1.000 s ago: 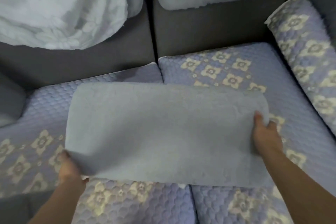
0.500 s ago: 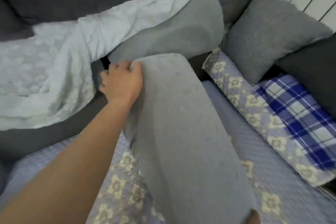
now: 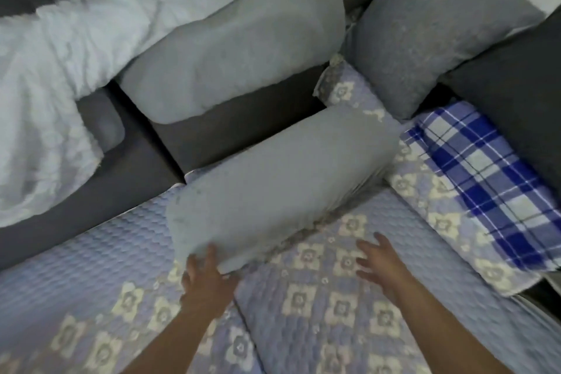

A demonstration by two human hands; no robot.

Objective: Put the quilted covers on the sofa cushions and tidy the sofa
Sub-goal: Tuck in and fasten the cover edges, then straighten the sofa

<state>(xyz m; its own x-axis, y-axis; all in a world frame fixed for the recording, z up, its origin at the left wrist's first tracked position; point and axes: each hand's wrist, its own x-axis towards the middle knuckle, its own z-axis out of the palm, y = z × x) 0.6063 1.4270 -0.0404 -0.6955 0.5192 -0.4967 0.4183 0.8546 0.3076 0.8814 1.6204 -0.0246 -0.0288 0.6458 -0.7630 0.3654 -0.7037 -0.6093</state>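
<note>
The long grey cushion (image 3: 279,188) lies slantwise across the seat in front of me, a soft, plump oblong with a short fleecy nap and rounded corners. It rests on the quilted covers (image 3: 340,291), lavender fabric stitched in a small scale pattern and printed with cream flower medallions; two covered seat pads meet in a seam running between my arms. The cushion's far end points toward the corner of the sofa, its near end toward my left side.

My left hand (image 3: 204,275) reaches forward with the fingers touching the cushion's near lower corner, fingertips tucked at its edge; I cannot tell whether they curl under it. My right hand (image 3: 378,258) hovers over the quilted cover just beside the cushion, fingers spread and straight, holding nothing. Both forearms come in bare from the bottom of the view.

Behind the cushion stands a second grey cushion (image 3: 233,48), larger and bulging, leaning on the dark charcoal sofa back (image 3: 236,133). A white textured blanket (image 3: 60,61), crumpled, is draped over the back to the left. To the right, a speckled grey square pillow (image 3: 437,33) sits in the corner, and a blue-and-white checked cloth (image 3: 482,176) lies over another quilted, flowered piece along the side.
</note>
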